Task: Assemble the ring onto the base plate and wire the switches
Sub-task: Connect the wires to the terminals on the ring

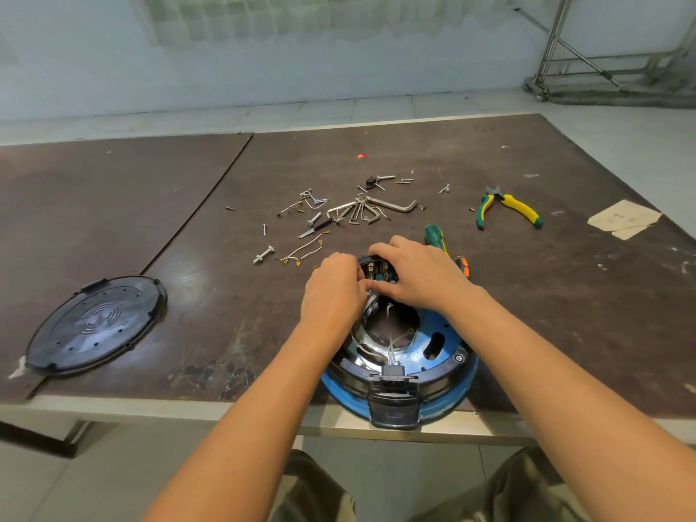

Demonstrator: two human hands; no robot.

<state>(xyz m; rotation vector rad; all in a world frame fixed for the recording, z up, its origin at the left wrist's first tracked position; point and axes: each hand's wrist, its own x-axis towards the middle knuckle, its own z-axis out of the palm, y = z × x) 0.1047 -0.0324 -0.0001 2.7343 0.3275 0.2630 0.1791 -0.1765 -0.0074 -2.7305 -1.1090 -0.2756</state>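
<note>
At switch block, L hand [333, 292]: fingers curled, tips bunched at the terminals, just touching R thumb; couldn't tell if a wire end was pinched.
R hand [418, 275]: fingers hooked over far edge of the switch block [378, 269], gripping it, thumb on the near side.
Switch block: black, brass terminals showing btwn the hands; sat on far rim of the ring.
Ring [457, 357]: black, seated on the blue base plate [414, 352], chrome inner lip at L.
White wires [391, 346]: looped inside the centre opening, running to the near connector.
Connector block [393, 393]: black, at near rim, pointing at the person.
Axis: assy's long line ran near-to-far, connector near, switches far.
Position: base plate at near edge of the table [188, 220], connector end overhanging it.
Screwdriver [435, 237]: green handle, just beyond R hand, partly hidden.
Orange-black tool [465, 265]: beside R wrist, mostly hidden.
Loose wires [301, 252]: w/ brass terminals, just L of L hand.
Hex keys [373, 209]: fanned, mid-table, among scattered bolts & screws.
Pliers [508, 209]: green/yellow grips, far R, jaws pointing away.
Black cover [96, 325]: round disc, flat, well apart at L near edge.
Paper scrap [623, 220]: far R.
Markings: ribbed arcs on cover only.
</note>
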